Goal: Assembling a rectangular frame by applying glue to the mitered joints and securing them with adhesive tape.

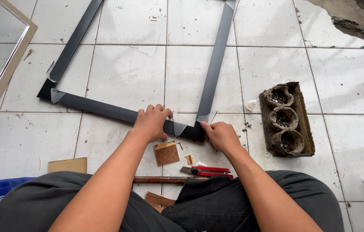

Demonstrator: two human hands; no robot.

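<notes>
Head view is taken from above, looking down at a dark grey frame [121, 112] that is laid flat on a white tiled floor [126, 73]. The near corner of this frame is worked on by both hands. The left hand [151, 123] is pressed down on the lower bar just left of the corner, with the fingers curled over the bar, so the bar is held, not lifted. The right hand [221, 136] is placed just right of the corner, and a loose edge of clear protective film [184, 124] is pinched by its fingertips. More film is seen peeled up at the far left corner of the frame. Just below the corner, a small brown cardboard piece [166, 153] is lying, and near it a red utility knife [207, 171] and a rusty metal rod [160, 179]. To the right of the frame, well apart, a dirty block with three round hollows [287, 119] is seen.
</notes>
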